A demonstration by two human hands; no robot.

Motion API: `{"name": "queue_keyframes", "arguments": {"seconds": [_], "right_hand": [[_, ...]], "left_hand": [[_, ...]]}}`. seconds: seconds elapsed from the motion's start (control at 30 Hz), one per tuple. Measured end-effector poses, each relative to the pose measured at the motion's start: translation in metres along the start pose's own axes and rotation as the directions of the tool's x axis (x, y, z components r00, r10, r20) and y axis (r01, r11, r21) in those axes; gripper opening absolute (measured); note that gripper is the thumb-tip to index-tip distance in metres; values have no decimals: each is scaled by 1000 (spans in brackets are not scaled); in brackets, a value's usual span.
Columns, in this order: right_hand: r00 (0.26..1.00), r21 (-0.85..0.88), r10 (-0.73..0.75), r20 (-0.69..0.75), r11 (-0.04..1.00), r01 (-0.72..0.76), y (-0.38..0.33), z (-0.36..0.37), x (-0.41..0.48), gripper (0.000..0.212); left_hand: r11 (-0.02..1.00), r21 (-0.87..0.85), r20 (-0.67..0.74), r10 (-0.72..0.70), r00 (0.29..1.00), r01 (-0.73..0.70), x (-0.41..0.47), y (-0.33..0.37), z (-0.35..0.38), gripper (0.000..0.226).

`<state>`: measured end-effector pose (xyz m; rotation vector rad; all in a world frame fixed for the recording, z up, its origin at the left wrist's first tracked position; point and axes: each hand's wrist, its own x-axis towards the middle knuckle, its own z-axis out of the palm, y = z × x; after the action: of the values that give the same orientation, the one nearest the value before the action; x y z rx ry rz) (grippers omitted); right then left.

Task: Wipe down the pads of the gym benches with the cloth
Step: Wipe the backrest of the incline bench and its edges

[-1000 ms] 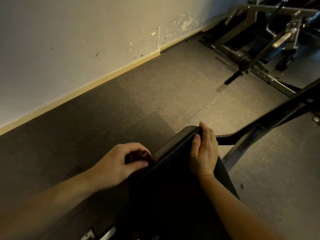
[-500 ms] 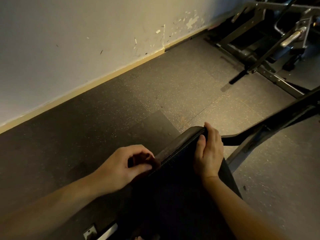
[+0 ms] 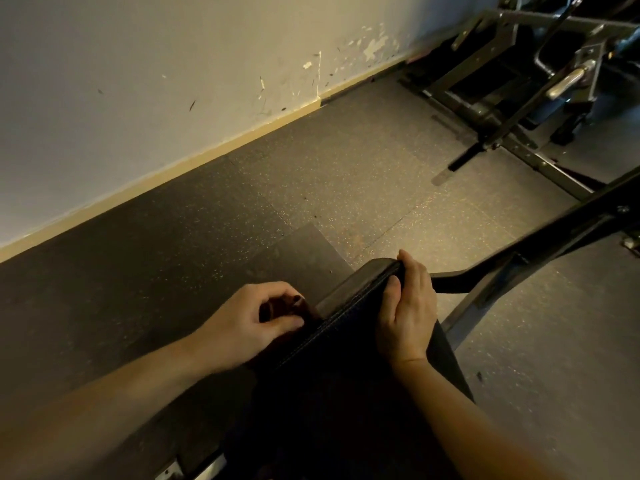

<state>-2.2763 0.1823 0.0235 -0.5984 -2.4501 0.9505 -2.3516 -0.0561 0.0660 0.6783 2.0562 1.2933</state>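
Observation:
A black bench pad [image 3: 346, 368] runs from the bottom of the view up to its rounded far end. My left hand [image 3: 249, 323] is at the pad's left side edge, fingers curled round a small dark cloth [image 3: 306, 311] that is pressed against the edge. Most of the cloth is hidden in the hand and the dim light. My right hand [image 3: 408, 313] grips the pad's far end, with the fingers over the end and the thumb on the top face.
The bench's black steel frame [image 3: 540, 244] angles up to the right from under the pad. A grey weight machine [image 3: 519, 98] stands at the back right. A scuffed white wall [image 3: 173, 81] with a pale skirting runs along the left above dark speckled rubber flooring [image 3: 346, 174].
The view has shifted slightly. Both hands keep their places on the pad, the left at the side edge and the right at the far end.

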Motion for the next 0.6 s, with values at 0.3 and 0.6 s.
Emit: {"name": "queue_keyframes", "arguments": {"seconds": [0.3,0.6], "right_hand": [[1000,-12,9,26,1000,-8,1,-2,1,58],[1000,-19,11,15,1000,-10,1,1,0,57]], "left_hand": [[997,65,-60,42,997,-38,107,45,36,7],[996,50,-44,74,996,-72,81,43,32,13]]}}
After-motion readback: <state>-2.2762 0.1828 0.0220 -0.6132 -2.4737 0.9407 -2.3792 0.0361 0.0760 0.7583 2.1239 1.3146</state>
